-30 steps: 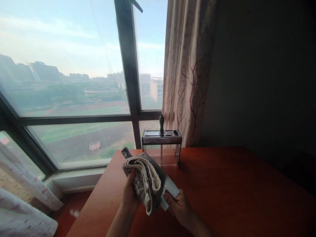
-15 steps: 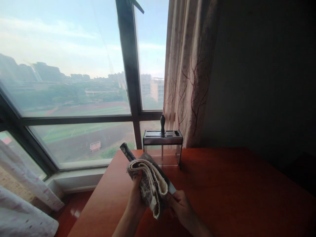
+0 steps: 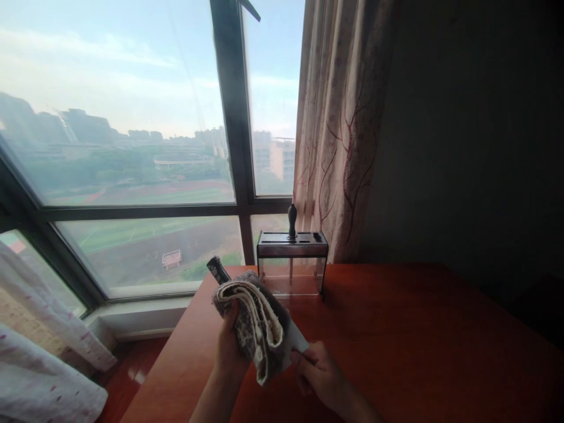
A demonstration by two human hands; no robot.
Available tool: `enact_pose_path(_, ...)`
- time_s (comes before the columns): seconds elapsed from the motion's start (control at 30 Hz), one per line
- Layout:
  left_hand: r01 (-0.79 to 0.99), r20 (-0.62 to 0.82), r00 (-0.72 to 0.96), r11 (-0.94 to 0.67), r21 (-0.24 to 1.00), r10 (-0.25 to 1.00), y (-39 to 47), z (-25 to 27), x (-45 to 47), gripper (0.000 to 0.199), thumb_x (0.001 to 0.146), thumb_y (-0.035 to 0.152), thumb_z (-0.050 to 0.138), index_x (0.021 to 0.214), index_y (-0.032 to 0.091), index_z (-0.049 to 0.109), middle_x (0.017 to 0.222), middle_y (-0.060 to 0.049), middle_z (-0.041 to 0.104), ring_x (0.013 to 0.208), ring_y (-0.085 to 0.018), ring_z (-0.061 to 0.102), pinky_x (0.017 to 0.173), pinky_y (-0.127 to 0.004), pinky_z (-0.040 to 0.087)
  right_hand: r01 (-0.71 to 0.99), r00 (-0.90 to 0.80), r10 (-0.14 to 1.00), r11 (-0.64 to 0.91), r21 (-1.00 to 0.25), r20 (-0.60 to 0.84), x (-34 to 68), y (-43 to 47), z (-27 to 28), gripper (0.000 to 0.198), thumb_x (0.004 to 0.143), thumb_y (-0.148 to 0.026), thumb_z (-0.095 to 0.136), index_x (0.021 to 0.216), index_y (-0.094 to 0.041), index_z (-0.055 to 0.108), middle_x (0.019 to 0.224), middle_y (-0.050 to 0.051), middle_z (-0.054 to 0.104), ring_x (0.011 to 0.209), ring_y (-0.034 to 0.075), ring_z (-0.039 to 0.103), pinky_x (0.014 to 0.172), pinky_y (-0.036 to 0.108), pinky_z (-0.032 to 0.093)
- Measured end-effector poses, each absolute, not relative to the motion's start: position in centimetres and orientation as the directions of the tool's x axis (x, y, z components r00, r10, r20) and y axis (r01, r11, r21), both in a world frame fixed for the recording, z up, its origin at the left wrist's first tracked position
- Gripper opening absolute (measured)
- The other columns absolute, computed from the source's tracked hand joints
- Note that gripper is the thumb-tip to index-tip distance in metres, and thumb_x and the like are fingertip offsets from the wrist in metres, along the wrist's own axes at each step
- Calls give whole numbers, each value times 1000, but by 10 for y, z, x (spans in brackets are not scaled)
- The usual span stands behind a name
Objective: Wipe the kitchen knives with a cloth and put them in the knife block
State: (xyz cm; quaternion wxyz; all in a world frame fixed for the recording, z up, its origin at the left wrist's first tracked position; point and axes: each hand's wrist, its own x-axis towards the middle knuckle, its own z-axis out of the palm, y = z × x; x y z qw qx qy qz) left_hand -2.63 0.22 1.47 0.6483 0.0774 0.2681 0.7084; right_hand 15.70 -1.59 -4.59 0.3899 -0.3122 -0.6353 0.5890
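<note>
My left hand [image 3: 233, 346] is closed around a thick folded cloth [image 3: 258, 329], grey and fuzzy outside with cream edges. The cloth lies against a wide-bladed kitchen knife, covering much of it. The knife's dark, patterned handle [image 3: 217, 270] sticks out at the upper left. At the lower right the bare end of the blade [image 3: 296, 342] shows pale in the light. My right hand [image 3: 319, 370] pinches that end between thumb and fingers. Both hands are above the table, in front of the knife block.
A clear-sided knife block [image 3: 291, 247] with a black handle [image 3: 292, 220] rising from its top stands at the far edge of the reddish-brown table [image 3: 396, 341]. Behind it are a window [image 3: 132, 147] and a patterned curtain [image 3: 339, 129]. Another curtain [image 3: 48, 376] hangs low at left.
The cloth and my left hand have shifted left along the knife, so more of the blade's end shows. The handle has moved slightly left. My right hand keeps its pinch.
</note>
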Motion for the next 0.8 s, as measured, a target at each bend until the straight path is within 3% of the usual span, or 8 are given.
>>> enact_pose_path(0.3,-854,-253,-23,113,507,967,-4,2,-7,16,81,26,64,87,11,69,74,-9,75,70,-25,72,62,-32,60,-94,-465,881,50,-994,89,154,-16,-56,52,84,-63,49,63,-15,53,39,-5,44,30,6,38,32,17,23)
enact_pose_path(0.57,-819,-308,-52,136,557,950,-7,3,6,27,80,25,65,106,14,64,79,-8,75,65,-24,72,59,-33,60,-117,-437,896,38,-992,86,156,-13,-54,54,82,-64,51,65,-13,56,46,-3,48,34,6,40,33,17,27)
enact_pose_path(0.8,-856,-322,-145,45,516,935,2,12,-12,19,88,23,55,89,10,68,78,-11,75,68,-23,72,63,-30,59,-62,-495,869,-13,-998,19,158,-12,-50,54,82,-65,50,65,-14,54,43,-4,48,35,7,42,37,18,28)
